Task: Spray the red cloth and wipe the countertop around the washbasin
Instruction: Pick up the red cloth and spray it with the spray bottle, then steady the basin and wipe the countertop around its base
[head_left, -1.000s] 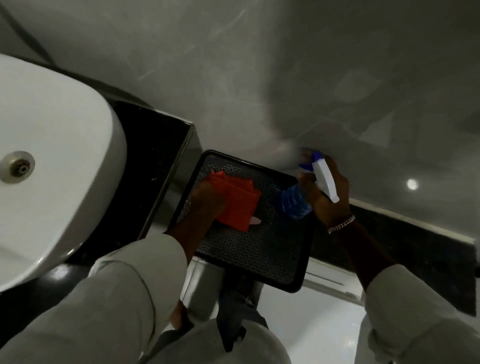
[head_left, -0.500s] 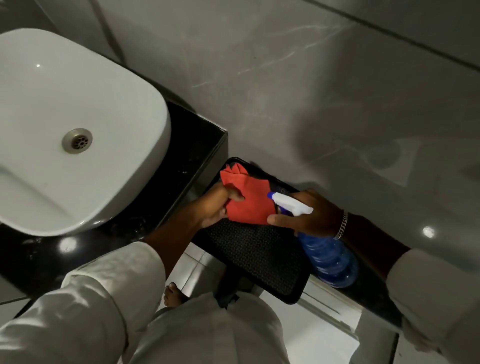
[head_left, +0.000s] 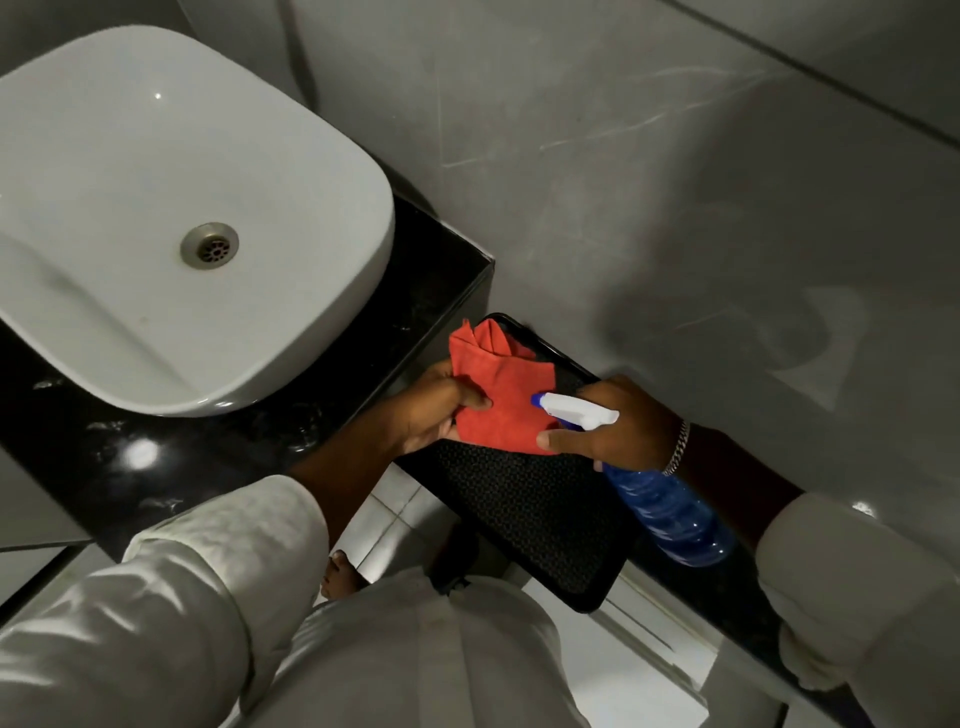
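My left hand (head_left: 436, 408) grips the red cloth (head_left: 501, 387) by its left edge and holds it up over a black tray (head_left: 545, 519). My right hand (head_left: 613, 423) is closed around a blue spray bottle (head_left: 670, 512) with a white trigger head (head_left: 576, 413). The nozzle points left, almost touching the cloth. The white washbasin (head_left: 171, 218) sits on the black countertop (head_left: 171, 452) to the left of both hands.
A grey tiled wall (head_left: 649, 182) rises behind the counter. The black tray juts out past a lower dark ledge (head_left: 727, 597) on the right. White floor tiles (head_left: 395, 519) and a bare foot (head_left: 340, 571) show below between my sleeves.
The cloth came up off the tray in my left hand. The bottle tipped over so that its nozzle points at the cloth. My view swung left, bringing the whole basin in.
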